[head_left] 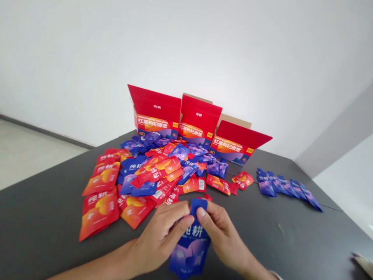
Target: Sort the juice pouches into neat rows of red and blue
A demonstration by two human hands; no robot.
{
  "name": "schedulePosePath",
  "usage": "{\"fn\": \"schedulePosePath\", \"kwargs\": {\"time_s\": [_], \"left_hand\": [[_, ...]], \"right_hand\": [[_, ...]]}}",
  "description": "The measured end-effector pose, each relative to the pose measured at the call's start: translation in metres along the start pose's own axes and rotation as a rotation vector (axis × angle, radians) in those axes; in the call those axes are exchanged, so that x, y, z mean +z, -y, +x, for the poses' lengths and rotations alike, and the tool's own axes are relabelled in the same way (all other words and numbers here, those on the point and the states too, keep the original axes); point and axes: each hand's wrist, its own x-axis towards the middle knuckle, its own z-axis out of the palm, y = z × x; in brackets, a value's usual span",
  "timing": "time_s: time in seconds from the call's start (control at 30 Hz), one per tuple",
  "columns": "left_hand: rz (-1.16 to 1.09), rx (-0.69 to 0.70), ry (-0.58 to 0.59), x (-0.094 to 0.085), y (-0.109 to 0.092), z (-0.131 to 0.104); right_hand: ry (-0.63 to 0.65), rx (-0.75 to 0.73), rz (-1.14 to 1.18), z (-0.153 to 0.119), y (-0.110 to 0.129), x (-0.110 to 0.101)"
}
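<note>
I hold a glossy blue-and-purple foil pouch (189, 254) low in my view, its narrow neck at twelve o'clock and its wider body hanging toward six, above the dark grey tabletop (271, 237). My left hand (163, 233) pinches it near the neck from the nine o'clock side, and my right hand (223, 235) closes on it from three, thumb pressed flat on the upper front; I can't tell whether another pouch is layered behind it. I judge it light and soft, likely filled with liquid, so the belly would bulge and sag while the flat top stays stiffer. The foil looks slick, so the firmest hold is by that top or the sealed side edges; squeezing the middle hard could strain a seal. Around it, a mixed heap of red and blue foil pouches (160, 167) spreads between eleven and twelve, with overlapping red-and-orange foil pouches (100, 210) at ten. Beyond the heap, from eleven to one, stand three red printed cardboard boxes (229, 144) with raised lids. A couple of loose red pouches (243, 180) lie at one, and a fanned row of blue pouches (287, 186) overlaps at two.
</note>
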Motion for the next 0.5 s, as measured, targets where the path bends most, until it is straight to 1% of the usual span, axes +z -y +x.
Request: {"fn": "schedulePosePath", "kwargs": {"time_s": [0.07,0.13,0.2,0.27,0.33,0.37,0.43,0.5], "left_hand": [[-0.080,-0.084,0.006,0.001,0.004,0.002],[-0.155,-0.140,0.021,0.003,0.007,0.004],[-0.183,-0.154,0.037,0.004,0.009,0.006],[-0.158,-0.139,0.036,0.004,0.009,0.006],[-0.116,-0.131,0.004,0.003,0.008,0.006],[-0.099,-0.134,-0.031,0.002,0.008,0.006],[-0.084,-0.153,-0.109,0.001,0.008,0.006],[-0.105,-0.172,-0.155,-0.001,0.009,0.007]], "right_hand": [[-0.060,-0.005,-0.020,-0.002,0.000,0.002],[-0.119,-0.004,-0.047,-0.004,0.001,0.001],[-0.144,0.001,-0.068,-0.004,0.003,-0.002],[-0.145,-0.006,-0.066,-0.002,0.005,-0.005],[-0.138,-0.020,-0.023,0.000,0.006,-0.005],[-0.121,-0.019,0.010,0.001,0.005,-0.004],[-0.092,0.004,0.082,0.001,0.001,-0.001],[-0.097,0.033,0.130,0.000,-0.005,0.002]]}}
